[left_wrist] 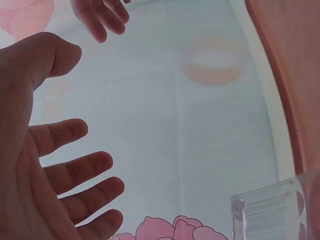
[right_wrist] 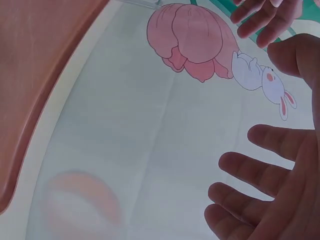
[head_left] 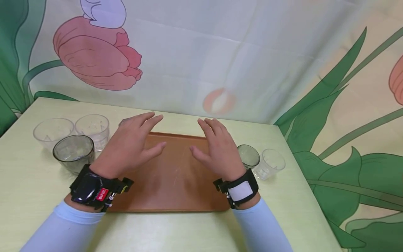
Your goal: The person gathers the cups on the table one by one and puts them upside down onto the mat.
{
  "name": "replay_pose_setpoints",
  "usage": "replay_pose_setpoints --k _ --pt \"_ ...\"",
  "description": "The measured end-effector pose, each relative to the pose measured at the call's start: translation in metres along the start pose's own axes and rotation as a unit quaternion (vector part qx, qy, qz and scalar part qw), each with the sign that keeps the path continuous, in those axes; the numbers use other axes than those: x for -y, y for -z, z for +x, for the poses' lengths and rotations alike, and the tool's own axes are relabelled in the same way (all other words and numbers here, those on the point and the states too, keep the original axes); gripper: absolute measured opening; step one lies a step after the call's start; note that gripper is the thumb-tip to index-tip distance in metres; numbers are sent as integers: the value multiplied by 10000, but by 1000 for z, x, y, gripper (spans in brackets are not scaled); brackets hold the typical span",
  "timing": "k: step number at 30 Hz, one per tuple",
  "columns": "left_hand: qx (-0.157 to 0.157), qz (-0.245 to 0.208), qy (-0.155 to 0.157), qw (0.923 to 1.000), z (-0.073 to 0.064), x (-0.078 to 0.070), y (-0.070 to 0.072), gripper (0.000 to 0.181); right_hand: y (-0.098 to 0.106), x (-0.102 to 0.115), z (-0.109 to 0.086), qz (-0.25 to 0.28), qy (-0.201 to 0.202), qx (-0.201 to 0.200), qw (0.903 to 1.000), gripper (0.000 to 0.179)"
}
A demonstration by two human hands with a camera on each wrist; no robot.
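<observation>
**Both hands spread above brown tray, nothing held**

Left hand (head_left: 132,145) and right hand (head_left: 217,147) hover over the brown tray (head_left: 171,178), fingers straight and apart, palms down, gripping nothing. Tray lies flat in the middle of the pale green table (head_left: 37,203). Left of the tray: two clear glasses (head_left: 53,131) (head_left: 92,127) and a smoky grey glass (head_left: 73,152), close together. Right of the tray: a small grey glass (head_left: 248,155) just beside a small clear glass (head_left: 272,162). Black wrist straps on both arms, light blue sleeves. Flower-print cloth behind.
</observation>
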State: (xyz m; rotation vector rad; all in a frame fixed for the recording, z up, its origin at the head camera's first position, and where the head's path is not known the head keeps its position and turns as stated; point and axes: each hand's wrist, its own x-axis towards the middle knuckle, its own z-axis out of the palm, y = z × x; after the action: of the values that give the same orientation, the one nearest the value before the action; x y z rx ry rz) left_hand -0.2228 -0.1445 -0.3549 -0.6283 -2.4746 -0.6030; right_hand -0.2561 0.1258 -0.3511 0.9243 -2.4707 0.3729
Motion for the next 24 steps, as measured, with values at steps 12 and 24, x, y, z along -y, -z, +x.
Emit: replay_pose_setpoints --k 12,24 --pt "309 -4 341 9989 3 -9 2 71 2 7 3 287 -241 41 9993 72" --pt "157 -18 233 9996 3 -7 -1 71 3 0 2 301 -224 -49 9993 72"
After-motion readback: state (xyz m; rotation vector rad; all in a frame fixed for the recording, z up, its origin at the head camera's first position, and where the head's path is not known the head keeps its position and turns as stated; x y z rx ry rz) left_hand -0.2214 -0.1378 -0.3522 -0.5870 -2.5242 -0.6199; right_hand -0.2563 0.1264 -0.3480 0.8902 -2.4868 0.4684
